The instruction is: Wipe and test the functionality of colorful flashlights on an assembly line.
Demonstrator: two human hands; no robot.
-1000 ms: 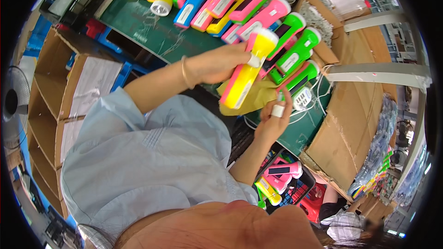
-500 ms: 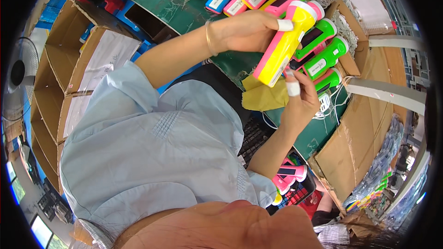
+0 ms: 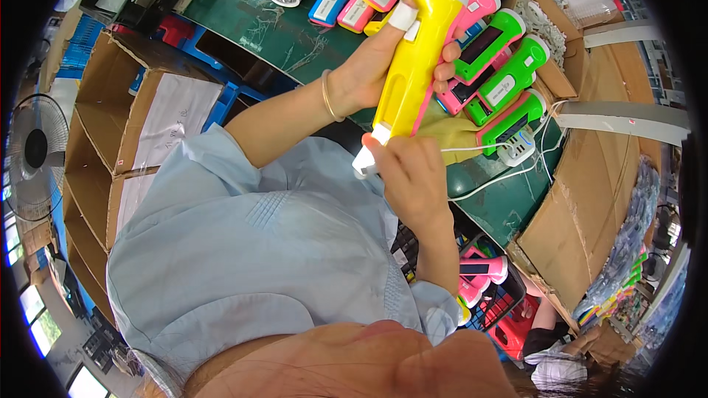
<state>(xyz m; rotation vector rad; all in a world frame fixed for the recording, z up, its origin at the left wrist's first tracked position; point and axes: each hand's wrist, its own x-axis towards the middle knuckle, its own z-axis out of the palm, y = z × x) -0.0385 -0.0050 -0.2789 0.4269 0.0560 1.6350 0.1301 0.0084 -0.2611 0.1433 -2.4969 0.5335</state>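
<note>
My left hand (image 3: 372, 66), with a bracelet at the wrist and white wrapping on the thumb, grips a yellow flashlight (image 3: 413, 66). Its white-rimmed head points up and away, and pink shows along its side. The fingers curl round from behind. At the tail end, my right hand (image 3: 413, 177) is closed, with white wrapping on its fingers. A white cable (image 3: 472, 149) runs into this hand from a white multi-port charger (image 3: 516, 149). Its end is not clear among the fingers. Beneath the hands lies a yellow cloth (image 3: 453, 136), partly covered.
Several pink, blue and green flashlights (image 3: 505, 88) lie across the green table (image 3: 243, 14). Cardboard boxes (image 3: 568, 206) border the right side, and a divided carton (image 3: 96, 125) stands at left with a fan (image 3: 35, 149). Below right, a dark basket (image 3: 490, 306) holds more flashlights.
The yellow flashlight has come closer and a little left, turning in my left hand. My right hand has moved down and left to its tail, and a white cable now stretches to it.
</note>
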